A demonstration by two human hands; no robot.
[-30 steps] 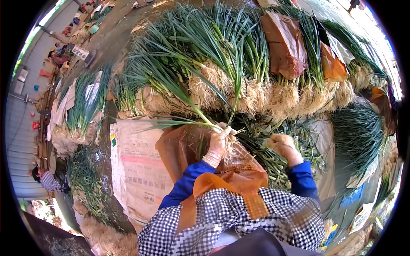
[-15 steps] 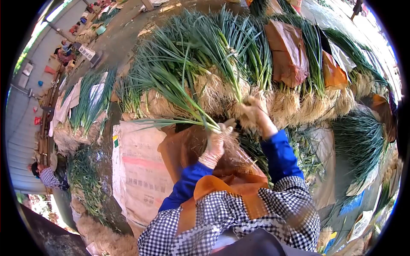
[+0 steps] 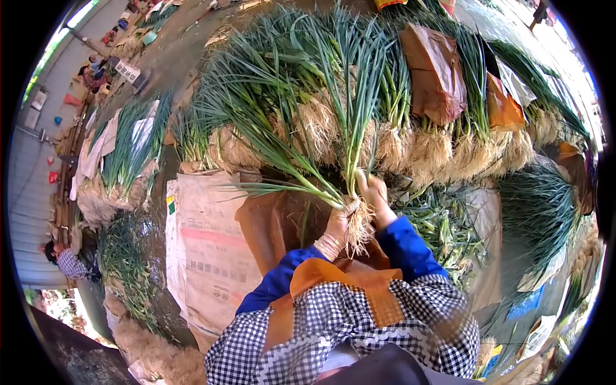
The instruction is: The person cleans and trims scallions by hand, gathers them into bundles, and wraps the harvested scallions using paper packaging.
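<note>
My left hand [image 3: 337, 229] is closed round the lower stems of a bunch of green onions [image 3: 301, 176], whose leaves fan up and to the left. Close on its right, my right hand [image 3: 376, 197] grips the base of more upright green onions [image 3: 351, 138]. The two lots meet at their lower ends, with pale stringy roots [image 3: 361, 224] hanging between my hands. Some of the right fingers are hidden behind the stems. Beneath lies the brown apron [image 3: 263, 221] over my lap.
A long row of green onions with bushy roots [image 3: 427, 151] lies ahead. A printed pale sack [image 3: 212, 247] is at left, loose green trimmings [image 3: 443, 224] at right. More green onions [image 3: 539, 218] are piled far right. Another person [image 3: 72, 262] sits at far left.
My right hand has come down and toward me with its green onions, bringing them against those in my left hand. The left hand has shifted slightly, and the roots now hang together.
</note>
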